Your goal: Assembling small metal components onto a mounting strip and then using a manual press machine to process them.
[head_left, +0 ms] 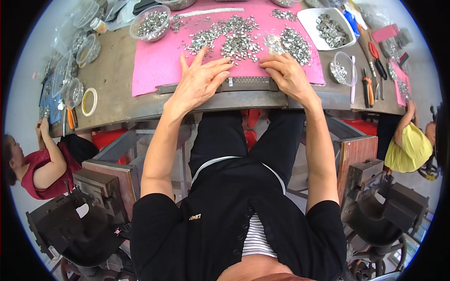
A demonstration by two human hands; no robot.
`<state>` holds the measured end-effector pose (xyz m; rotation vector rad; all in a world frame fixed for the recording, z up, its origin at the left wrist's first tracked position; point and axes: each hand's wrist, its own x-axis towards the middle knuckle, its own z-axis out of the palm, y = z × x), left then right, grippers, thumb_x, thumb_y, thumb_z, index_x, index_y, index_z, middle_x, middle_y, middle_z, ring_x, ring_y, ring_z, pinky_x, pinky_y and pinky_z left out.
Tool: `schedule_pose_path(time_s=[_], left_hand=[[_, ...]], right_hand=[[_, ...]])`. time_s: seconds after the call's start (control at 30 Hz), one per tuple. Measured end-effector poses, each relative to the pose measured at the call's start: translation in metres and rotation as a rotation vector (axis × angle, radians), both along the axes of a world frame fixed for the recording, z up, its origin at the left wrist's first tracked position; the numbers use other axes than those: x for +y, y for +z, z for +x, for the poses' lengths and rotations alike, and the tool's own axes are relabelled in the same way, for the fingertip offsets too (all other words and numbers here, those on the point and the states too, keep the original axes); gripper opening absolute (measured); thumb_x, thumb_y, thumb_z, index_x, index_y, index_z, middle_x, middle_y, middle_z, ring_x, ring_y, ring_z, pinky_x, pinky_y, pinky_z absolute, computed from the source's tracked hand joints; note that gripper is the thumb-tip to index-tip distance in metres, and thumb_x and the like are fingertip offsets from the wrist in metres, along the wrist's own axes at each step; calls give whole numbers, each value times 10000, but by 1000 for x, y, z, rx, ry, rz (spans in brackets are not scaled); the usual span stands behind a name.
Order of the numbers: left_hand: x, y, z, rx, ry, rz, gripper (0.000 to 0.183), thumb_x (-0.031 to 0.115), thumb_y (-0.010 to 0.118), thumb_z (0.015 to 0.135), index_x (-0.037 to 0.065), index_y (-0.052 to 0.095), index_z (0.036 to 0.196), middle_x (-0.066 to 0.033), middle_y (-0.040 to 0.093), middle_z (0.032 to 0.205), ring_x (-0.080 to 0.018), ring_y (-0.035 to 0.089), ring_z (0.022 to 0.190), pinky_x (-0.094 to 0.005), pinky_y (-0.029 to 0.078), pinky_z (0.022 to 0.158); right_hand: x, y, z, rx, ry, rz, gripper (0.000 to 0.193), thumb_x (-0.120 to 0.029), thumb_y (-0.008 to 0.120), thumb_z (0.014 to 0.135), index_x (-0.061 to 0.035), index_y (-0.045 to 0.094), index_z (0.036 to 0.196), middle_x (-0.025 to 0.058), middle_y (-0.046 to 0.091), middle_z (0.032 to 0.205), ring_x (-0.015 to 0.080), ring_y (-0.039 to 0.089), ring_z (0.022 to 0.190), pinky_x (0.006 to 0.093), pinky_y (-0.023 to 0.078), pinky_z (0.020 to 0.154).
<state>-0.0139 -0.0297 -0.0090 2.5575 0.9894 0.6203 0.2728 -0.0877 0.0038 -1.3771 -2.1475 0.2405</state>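
A long dark slotted metal bar point(251, 81) lies along the near edge of a pink mat point(154, 65). Over its left part rests my left hand point(199, 82), palm down, its fingers spread toward the piles and its thumb stretched toward the slots. My right hand point(289, 77) is at the bar's right end with its fingers curled and the tips close together; anything between them is too small to make out. Just beyond both hands lie loose heaps of small shiny metal pieces point(239, 44), with another heap point(296, 44) beside a small clear bag point(273, 43).
A clear round tub point(151, 23) and a white tray point(330, 28) hold more metal pieces. At right are a small clear cup point(342, 68), orange-handled pliers point(368, 89) and red-handled pliers point(377, 58). A tape roll point(89, 102) lies left. Other people sit at both sides.
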Motion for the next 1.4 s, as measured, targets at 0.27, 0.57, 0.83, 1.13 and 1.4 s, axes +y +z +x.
schedule_pose_path(time_s=[0.27, 0.57, 0.83, 1.13, 1.4], left_hand=[[7, 8, -5, -182, 178, 119, 151, 229, 745, 888, 153, 770, 1016, 9, 716, 944, -193, 595, 987, -467, 318, 1038], [15, 7, 12, -71, 143, 84, 119, 250, 762, 865, 151, 745, 928, -7, 683, 883, -232, 591, 941, -503, 311, 1004], [18, 0, 10, -119, 146, 44, 96, 216, 723, 894, 122, 731, 914, -16, 687, 862, -232, 595, 912, -490, 326, 973], [11, 9, 10, -162, 183, -43, 86, 184, 714, 892, 141, 741, 962, -7, 697, 860, -229, 604, 903, -485, 322, 973], [15, 3, 9, -54, 120, 117, 128, 221, 737, 882, 186, 766, 1002, -7, 666, 864, -231, 595, 929, -546, 305, 1008]], right_hand=[[6, 2, -10, 159, -174, -34, 165, -41, 677, 896, -38, 739, 1049, 92, 656, 917, 232, 666, 843, 328, 523, 771], [17, -8, -22, 155, -211, -19, 160, -86, 745, 870, -36, 742, 1022, 115, 644, 888, 261, 660, 825, 364, 522, 741], [20, -6, -23, 188, -233, -62, 142, -93, 760, 845, -11, 727, 955, 145, 656, 866, 314, 665, 813, 415, 523, 744], [19, -5, -23, 188, -231, -69, 110, -80, 738, 859, 1, 717, 931, 132, 655, 858, 308, 654, 807, 408, 519, 735], [19, -5, -23, 196, -231, -88, 112, -82, 744, 857, -12, 723, 942, 128, 648, 849, 295, 652, 798, 398, 519, 730]])
